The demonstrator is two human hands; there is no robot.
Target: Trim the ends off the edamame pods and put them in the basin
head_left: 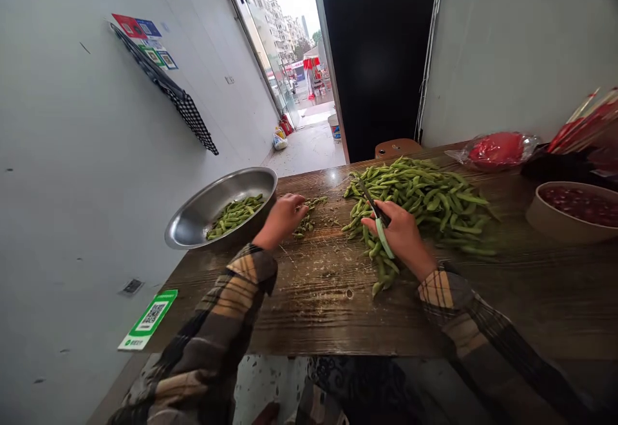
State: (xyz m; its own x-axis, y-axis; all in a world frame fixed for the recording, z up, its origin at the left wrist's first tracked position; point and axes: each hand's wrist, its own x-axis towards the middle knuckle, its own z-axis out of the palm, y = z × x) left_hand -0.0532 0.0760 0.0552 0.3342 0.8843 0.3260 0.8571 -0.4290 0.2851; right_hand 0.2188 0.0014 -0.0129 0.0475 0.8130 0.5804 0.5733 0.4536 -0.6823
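My right hand (pixel 400 233) is wrapped round a pair of scissors (pixel 383 237) with pale green handles. Their dark blades point up and left over the near left side of a big heap of green soybean pods (pixel 425 193). My left hand (pixel 284 219) hovers between a steel bowl (pixel 186 228) and a small pile of cut pod tips (pixel 305 225); its fingers are loosely bent and slightly apart, with nothing visible in them. More pods (pixel 236 212) lie inside the bowl, which stands to the left on the wooden table (pixel 309 325).
To the right are a tub of dark red contents (pixel 577 209) and a red item in clear plastic (pixel 502 149). A green QR-code card (pixel 149 319) lies at the table's left edge. Beyond the table, a brown stool (pixel 398 147) and a glass doorway stand.
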